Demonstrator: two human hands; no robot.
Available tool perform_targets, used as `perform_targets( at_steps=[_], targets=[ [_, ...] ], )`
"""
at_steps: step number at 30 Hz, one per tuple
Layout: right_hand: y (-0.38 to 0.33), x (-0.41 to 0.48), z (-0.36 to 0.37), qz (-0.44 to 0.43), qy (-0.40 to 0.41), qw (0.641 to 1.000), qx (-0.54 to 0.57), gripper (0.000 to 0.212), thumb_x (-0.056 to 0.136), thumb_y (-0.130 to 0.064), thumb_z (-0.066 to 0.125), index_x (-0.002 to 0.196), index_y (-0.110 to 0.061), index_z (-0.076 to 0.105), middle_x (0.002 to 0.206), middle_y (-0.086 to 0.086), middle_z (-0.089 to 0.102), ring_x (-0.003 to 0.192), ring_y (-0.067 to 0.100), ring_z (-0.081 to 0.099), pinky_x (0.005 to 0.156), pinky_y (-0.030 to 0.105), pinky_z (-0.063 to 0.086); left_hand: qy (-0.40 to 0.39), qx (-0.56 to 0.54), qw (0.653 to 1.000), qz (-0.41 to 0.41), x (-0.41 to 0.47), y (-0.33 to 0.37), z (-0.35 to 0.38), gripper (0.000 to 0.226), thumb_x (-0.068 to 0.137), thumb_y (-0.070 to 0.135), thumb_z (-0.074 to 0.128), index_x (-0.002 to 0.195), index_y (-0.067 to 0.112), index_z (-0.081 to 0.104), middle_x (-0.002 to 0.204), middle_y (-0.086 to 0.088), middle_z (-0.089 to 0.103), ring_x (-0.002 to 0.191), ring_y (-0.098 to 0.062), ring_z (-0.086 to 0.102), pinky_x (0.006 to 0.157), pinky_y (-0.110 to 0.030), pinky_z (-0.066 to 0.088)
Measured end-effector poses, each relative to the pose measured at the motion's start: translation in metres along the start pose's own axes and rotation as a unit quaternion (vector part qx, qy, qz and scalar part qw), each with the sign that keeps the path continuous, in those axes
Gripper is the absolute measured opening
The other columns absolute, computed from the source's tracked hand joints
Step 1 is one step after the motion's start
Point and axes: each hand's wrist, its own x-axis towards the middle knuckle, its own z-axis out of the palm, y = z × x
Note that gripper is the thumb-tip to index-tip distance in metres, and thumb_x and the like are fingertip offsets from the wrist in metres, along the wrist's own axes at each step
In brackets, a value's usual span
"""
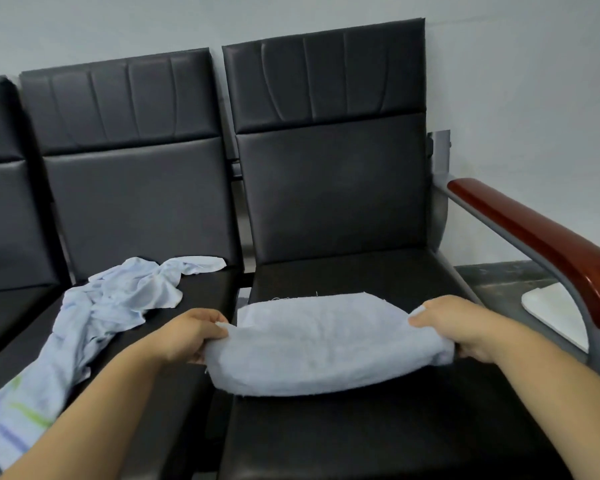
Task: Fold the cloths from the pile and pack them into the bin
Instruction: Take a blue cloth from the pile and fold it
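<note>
We held a pale blue cloth stretched over the right seat's front half — left hand and right hand each pinching an end, mid-fold. The unfolded pile lay on the neighbouring seat. Next, we judged, came another fold; no bin showed.

This is looking like a waiting room or lobby. A row of linked black padded seats is standing against a plain pale wall, running from nine to one o'clock. A metal armrest capped in reddish wood is closing off the row at three o'clock, with dull grey floor showing beyond it.
</note>
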Motion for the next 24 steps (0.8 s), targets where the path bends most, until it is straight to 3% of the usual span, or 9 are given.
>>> perform_targets(
  at_steps=[2, 5, 7, 9, 11, 15, 21, 24],
  targets=[
    [0.003, 0.000, 0.000, 0.026, -0.015, 1.000, 0.005, 0.014, 0.090, -0.019, 0.067, 0.095, -0.021, 0.081, 0.097, 0.011, 0.078, 0.096, 0.033, 0.072, 0.090, 0.050, 0.061, -0.002, 0.011, 1.000, -0.016, 0.004, -0.006, -0.002, 0.017, 0.091, 0.001, 0.057, 0.077, 0.009, 0.060, 0.064, -0.007, 0.052, 0.050, -0.017, 0.046, 0.045, -0.022, 0.042],
    [0.001, 0.000, 0.001, 0.019, -0.006, 1.000, 0.006, 0.013, 0.091, -0.022, 0.068, 0.092, -0.025, 0.081, 0.090, 0.005, 0.078, 0.091, 0.028, 0.072, 0.087, 0.044, 0.061, 0.031, 0.000, 0.999, -0.023, 0.010, -0.013, 0.001, 0.019, 0.097, 0.002, 0.050, 0.082, 0.009, 0.059, 0.063, -0.003, 0.055, 0.052, -0.015, 0.050, 0.051, -0.023, 0.047],
    [-0.003, 0.005, 0.001, -0.006, 0.018, 1.000, 0.021, 0.012, 0.096, -0.027, 0.066, 0.097, -0.026, 0.077, 0.097, 0.005, 0.076, 0.096, 0.028, 0.069, 0.090, 0.047, 0.058, 0.062, -0.019, 0.998, -0.020, 0.016, -0.016, 0.005, 0.016, 0.098, 0.006, 0.050, 0.085, 0.011, 0.057, 0.068, -0.003, 0.059, 0.058, -0.016, 0.057, 0.060, -0.028, 0.052],
    [-0.007, 0.013, 0.004, -0.024, 0.053, 0.998, 0.032, 0.014, 0.102, -0.031, 0.060, 0.104, -0.022, 0.070, 0.105, 0.005, 0.070, 0.098, 0.027, 0.064, 0.084, 0.045, 0.055, 0.099, -0.024, 0.995, -0.009, 0.027, -0.020, 0.008, 0.013, 0.099, 0.007, 0.051, 0.087, 0.010, 0.056, 0.078, -0.007, 0.062, 0.069, -0.021, 0.061, 0.067, -0.034, 0.055],
    [-0.009, 0.026, 0.008, -0.044, 0.090, 0.995, 0.029, 0.019, 0.103, -0.031, 0.057, 0.107, -0.015, 0.066, 0.108, 0.011, 0.068, 0.099, 0.031, 0.065, 0.084, 0.048, 0.056, 0.137, -0.015, 0.990, 0.006, 0.038, -0.022, 0.011, 0.011, 0.099, 0.008, 0.051, 0.089, 0.009, 0.056, 0.083, -0.010, 0.061, 0.074, -0.024, 0.060, 0.067, -0.038, 0.055],
    [-0.010, 0.048, 0.015, -0.073, 0.135, 0.988, 0.013, 0.026, 0.103, -0.030, 0.056, 0.110, -0.006, 0.064, 0.110, 0.021, 0.066, 0.101, 0.037, 0.066, 0.085, 0.049, 0.056, 0.204, 0.054, 0.977, 0.035, 0.062, -0.027, 0.022, 0.013, 0.099, 0.021, 0.051, 0.090, 0.015, 0.059, 0.073, -0.003, 0.056, 0.066, -0.021, 0.050, 0.060, -0.034, 0.044],
    [-0.011, 0.079, 0.024, -0.098, 0.144, 0.984, -0.039, 0.017, 0.106, -0.031, 0.054, 0.097, -0.018, 0.061, 0.097, 0.007, 0.064, 0.083, 0.020, 0.060, 0.064, 0.031, 0.044, 0.260, 0.138, 0.954, 0.056, 0.091, -0.029, 0.039, 0.016, 0.103, 0.025, 0.046, 0.096, 0.015, 0.056, 0.086, -0.002, 0.063, 0.080, -0.020, 0.057, 0.062, -0.030, 0.040],
    [-0.011, 0.092, 0.026, -0.096, 0.118, 0.983, -0.098, 0.009, 0.099, -0.029, 0.065, 0.097, -0.022, 0.060, 0.096, 0.001, 0.063, 0.084, 0.017, 0.060, 0.067, 0.032, 0.049, 0.269, 0.187, 0.943, 0.053, 0.101, -0.035, 0.045, 0.008, 0.101, 0.021, 0.048, 0.098, 0.015, 0.052, 0.088, 0.000, 0.062, 0.081, -0.021, 0.058, 0.062, -0.031, 0.038]
  ],
)
